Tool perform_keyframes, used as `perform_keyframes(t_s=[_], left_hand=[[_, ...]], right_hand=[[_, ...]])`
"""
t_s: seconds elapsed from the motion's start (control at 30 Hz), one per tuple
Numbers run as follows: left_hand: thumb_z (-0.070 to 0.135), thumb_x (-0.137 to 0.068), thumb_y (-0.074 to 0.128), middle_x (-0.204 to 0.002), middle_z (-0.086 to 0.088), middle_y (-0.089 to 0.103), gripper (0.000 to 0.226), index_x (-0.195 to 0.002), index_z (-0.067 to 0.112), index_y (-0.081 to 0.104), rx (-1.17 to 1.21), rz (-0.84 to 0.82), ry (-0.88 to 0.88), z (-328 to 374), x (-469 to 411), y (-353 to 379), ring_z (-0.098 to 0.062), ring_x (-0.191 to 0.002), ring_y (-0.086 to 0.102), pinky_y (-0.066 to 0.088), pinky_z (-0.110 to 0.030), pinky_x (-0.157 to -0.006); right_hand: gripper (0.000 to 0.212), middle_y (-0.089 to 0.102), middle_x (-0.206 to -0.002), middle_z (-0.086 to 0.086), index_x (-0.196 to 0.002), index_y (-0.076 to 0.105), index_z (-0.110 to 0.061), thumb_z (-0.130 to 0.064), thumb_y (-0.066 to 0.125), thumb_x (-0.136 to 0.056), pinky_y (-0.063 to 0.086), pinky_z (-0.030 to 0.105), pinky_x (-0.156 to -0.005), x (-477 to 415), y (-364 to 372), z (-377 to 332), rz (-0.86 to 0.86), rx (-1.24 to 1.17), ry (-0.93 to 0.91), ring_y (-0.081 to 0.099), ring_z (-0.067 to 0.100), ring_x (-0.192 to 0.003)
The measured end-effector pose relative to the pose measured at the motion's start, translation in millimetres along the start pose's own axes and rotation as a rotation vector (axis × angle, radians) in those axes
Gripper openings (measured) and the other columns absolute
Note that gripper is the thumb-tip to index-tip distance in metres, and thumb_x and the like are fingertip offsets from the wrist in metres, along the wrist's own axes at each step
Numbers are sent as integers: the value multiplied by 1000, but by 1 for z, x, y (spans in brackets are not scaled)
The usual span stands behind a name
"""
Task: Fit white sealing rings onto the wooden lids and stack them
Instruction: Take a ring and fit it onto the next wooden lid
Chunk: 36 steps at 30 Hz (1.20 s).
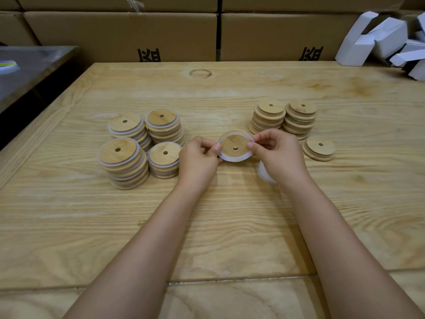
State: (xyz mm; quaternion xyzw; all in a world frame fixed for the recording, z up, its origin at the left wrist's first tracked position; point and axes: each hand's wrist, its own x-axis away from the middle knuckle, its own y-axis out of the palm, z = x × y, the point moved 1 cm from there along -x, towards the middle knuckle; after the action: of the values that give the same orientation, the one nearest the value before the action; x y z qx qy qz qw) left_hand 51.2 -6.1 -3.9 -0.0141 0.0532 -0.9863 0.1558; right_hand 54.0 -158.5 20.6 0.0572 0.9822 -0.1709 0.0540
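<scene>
The left hand point(199, 155) and the right hand point(278, 153) meet just above the wooden table point(207, 226). Each has its fingers curled and pinches one side of a single wooden lid point(233, 145) between thumb and fingertips. The lid is held tilted toward the camera with its small centre hole showing. A white sealing ring point(238, 158) runs around the lid's raised inner disc, and both thumbs lie at the ring's edge. Partly hidden under the right hand, a small pile of loose white rings point(264, 173) lies on the table. Left of the hands stand four stacks of ringed lids point(118, 150), close together. To the right are two taller stacks of bare lids point(270, 107), with a short stack of bare lids point(319, 146) just beside them. Brown cardboard cartons point(124, 31) line the far edge of the table, folded white boxes point(372, 40) lie heaped at the far right, and a grey metal surface point(30, 67) sits off to the left.
</scene>
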Motion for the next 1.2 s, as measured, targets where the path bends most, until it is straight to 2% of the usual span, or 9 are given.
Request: perform_keyframes(t_s=[0.1,0.27,0.37,0.47,0.57,0.77,1.0,1.13,1.2], left_hand=[[5,-88,60,-79,-9,69,22,-70,18,57,-62,21,31,-2,-2,1,-20,-78,70,58,-40,-77],[3,-88,59,-77,-6,68,21,-72,16,56,-20,-40,42,-1,2,1,-18,-78,70,58,-29,-72],[3,-87,60,-76,-2,68,20,-87,23,54,7,-96,73,1,6,1,-14,-71,69,57,-27,-72],[5,-85,63,-81,3,68,34,-107,28,51,-81,-187,136,2,7,1,-10,-71,69,54,-23,-74],[8,-83,67,-83,3,69,26,-97,27,58,-82,-245,172,3,9,3,-14,-77,69,55,-30,-77],[12,-85,66,-79,-2,68,20,-80,30,58,-40,-173,225,4,8,2,-17,-75,64,55,-48,-79],[7,-87,62,-82,1,65,24,-82,30,54,-21,-161,269,4,5,0,-17,-81,61,52,-50,-84],[5,-89,59,-92,-10,66,19,-86,23,55,116,-156,216,3,5,1,-26,-91,64,53,-51,-85],[4,-90,58,-93,-13,65,15,-89,19,55,174,-164,204,3,5,0,-22,-90,64,56,-45,-81]], right_hand=[[13,69,-84,-3,-77,63,-20,-10,70,-81,52,26,-84,-1,-1,1,14,-5,8,66,10,-85],[15,69,-83,-4,-76,63,-21,-8,69,-82,51,24,-81,-1,1,2,58,-17,11,66,10,-84],[14,68,-82,-5,-77,63,-20,-8,67,-83,50,21,-76,-1,1,2,94,-18,-6,65,8,-81],[20,66,-78,-11,-76,61,-25,-8,65,-85,48,12,-69,0,1,-1,110,6,-73,63,1,-76],[23,64,-76,-15,-76,60,-29,-8,64,-84,47,10,-68,3,3,-5,96,36,-169,60,-1,-74],[24,65,-75,-18,-75,61,-33,-11,69,-81,47,13,-73,7,8,-11,106,33,-276,61,1,-74],[23,65,-68,-17,-70,63,-30,-12,71,-81,48,12,-69,5,8,-10,121,-77,-241,61,-4,-68],[25,66,-69,-18,-69,62,-32,-12,70,-81,48,11,-70,4,8,-11,112,-93,-236,62,-5,-70],[24,66,-71,-17,-69,62,-32,-14,70,-82,49,13,-71,5,8,-11,102,-86,-237,62,-4,-71]])
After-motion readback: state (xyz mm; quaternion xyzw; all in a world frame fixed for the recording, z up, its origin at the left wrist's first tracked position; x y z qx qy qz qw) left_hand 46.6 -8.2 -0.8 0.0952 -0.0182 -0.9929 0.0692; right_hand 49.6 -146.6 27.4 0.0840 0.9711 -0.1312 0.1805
